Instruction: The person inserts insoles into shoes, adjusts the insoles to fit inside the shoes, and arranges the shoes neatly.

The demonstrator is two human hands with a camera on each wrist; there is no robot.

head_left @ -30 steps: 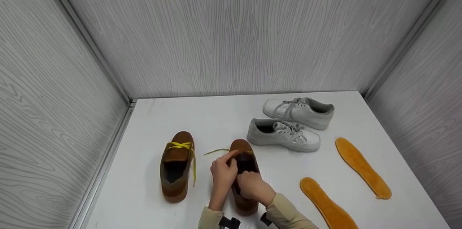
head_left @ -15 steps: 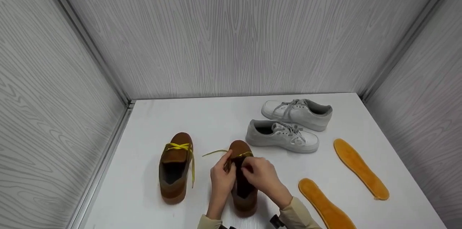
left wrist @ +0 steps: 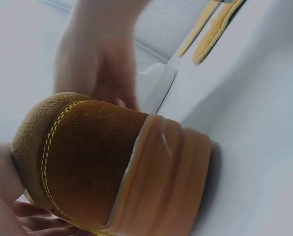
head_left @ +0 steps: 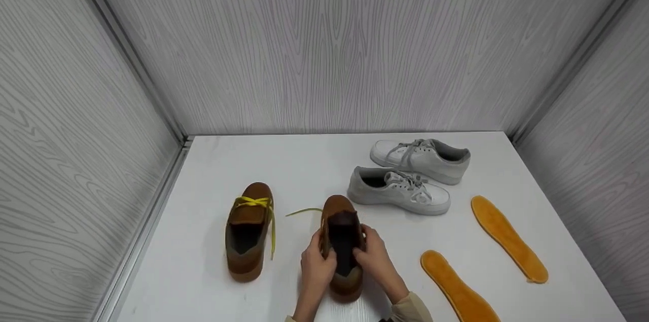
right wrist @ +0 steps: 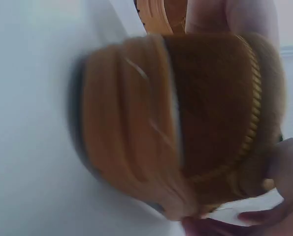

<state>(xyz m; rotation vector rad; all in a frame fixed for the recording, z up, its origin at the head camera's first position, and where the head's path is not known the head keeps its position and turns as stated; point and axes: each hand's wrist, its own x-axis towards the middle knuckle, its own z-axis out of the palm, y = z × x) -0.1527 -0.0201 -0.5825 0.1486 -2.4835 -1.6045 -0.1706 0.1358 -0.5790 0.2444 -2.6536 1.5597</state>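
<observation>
A brown suede shoe (head_left: 346,289) stands on the white table, toe pointing away from me. My left hand (head_left: 316,264) grips its left side, thumb over the rim of the opening. On the opposite side my right hand (head_left: 377,260) holds the shoe the same way. A dark tongue (head_left: 343,218) shows folded at the front of the opening, and a yellow lace (head_left: 304,210) trails out to the left. In the left wrist view, the stitched heel (left wrist: 87,157) and its layered sole (left wrist: 171,172) fill the middle. Most of the fingers are hidden behind the shoe's sides.
The matching brown shoe (head_left: 246,263) with a tied-across yellow lace stands at the left. Two white sneakers (head_left: 418,200) lie behind and to the right. Two orange insoles (head_left: 509,238) rest on the table's right part. Wood-grain panels (head_left: 324,48) enclose the back and sides.
My right hand came up out of the shoe's opening and moved to its right side. The left hand slid back from the tongue to the left side. The tongue now folds forward.
</observation>
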